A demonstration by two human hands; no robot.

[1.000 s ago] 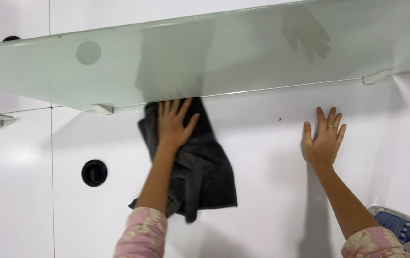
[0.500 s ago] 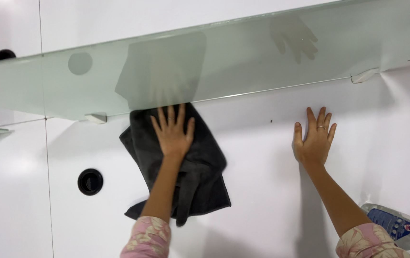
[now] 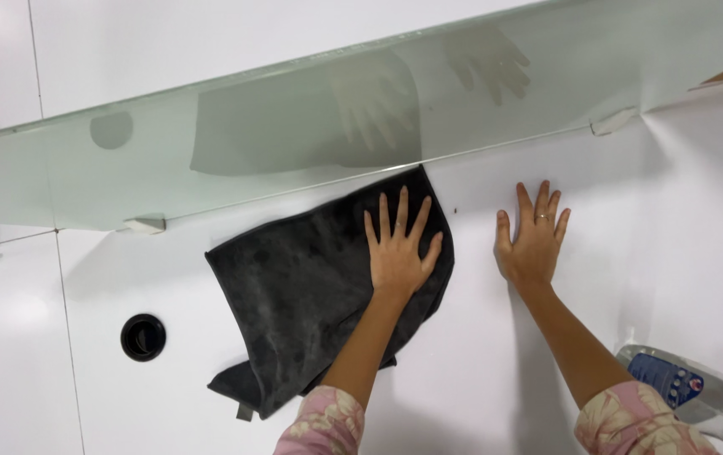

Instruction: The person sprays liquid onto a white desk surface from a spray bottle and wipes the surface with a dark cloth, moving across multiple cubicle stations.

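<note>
Two hands: both ours, both spread flat against the white wall point(image 3: 546, 354).
Left hand point(image 3: 399, 253): fingers splayed, palm pressing the dark grey cloth point(image 3: 311, 295) to the wall; it pins the cloth and does not clench it.
Right hand point(image 3: 532, 244): released, holding nothing, laid bare on the wall just beside the cloth (a ring shows on one finger).
Cloth: just under the frosted glass shelf point(image 3: 294, 135), its top corner touching the shelf's lower edge, a folded end hanging down-left.
Progress: we judge the wiping mid-way; the cloth sits on the stretch below the shelf, and we cannot tell which parts are already clean.
Nearby: a round black hole point(image 3: 143, 337) in the wall to the left; a spray bottle point(image 3: 685, 388) at lower right.
</note>
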